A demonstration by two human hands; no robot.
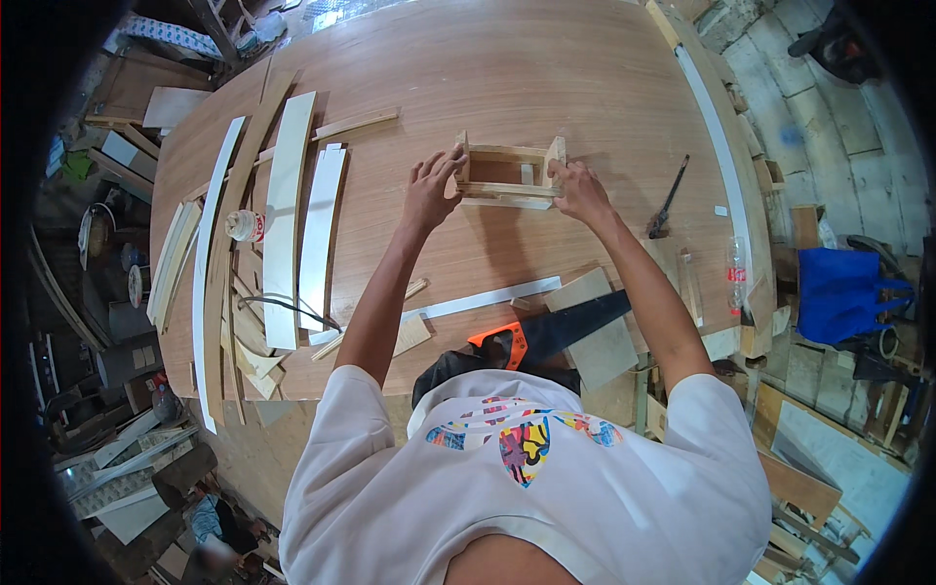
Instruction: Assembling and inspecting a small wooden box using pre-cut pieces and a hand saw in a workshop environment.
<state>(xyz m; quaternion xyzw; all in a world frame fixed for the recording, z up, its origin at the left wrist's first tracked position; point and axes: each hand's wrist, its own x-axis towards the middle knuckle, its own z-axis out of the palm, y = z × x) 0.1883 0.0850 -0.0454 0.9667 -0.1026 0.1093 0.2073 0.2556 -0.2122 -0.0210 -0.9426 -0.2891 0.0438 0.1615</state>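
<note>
A small open wooden frame (507, 188), made of two upright end pieces joined by slats, stands on the brown table (439, 88) in front of me. Its left end piece is in the grip of my left hand (432, 190), fingers bent over the wood. My right hand (582, 191) grips the opposite end piece, with the thumb side against it. Parts of both end pieces are hidden by my fingers. Right of the frame lies a thin dark tool (669, 198) whose kind I cannot make out.
Nearest me lies a handsaw (502, 343) with an orange handle, beside thin board offcuts (590, 336). Long pale boards (291, 219) and a bottle (244, 226) are on the left. A clear bottle (736, 275) lies by the right edge, near a blue bag (840, 294) beyond the table.
</note>
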